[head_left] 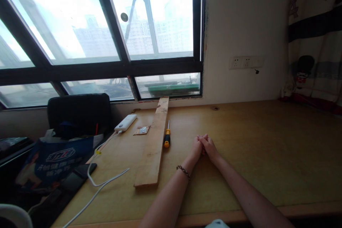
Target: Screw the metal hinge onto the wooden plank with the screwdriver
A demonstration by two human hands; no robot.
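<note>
Left hand (197,146) and right hand (210,146) were clasped together, each grip closed, while the screwdriver (167,139) lay beside the plank (151,149) on the desk (256,149), where a nudge might have rolled it.

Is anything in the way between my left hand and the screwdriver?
Nothing visible: only tabletop shows between the left hand and the screwdriver. The wooden board lies along the screwdriver's other side. The left hand is, however, clasped with the right hand.
</note>
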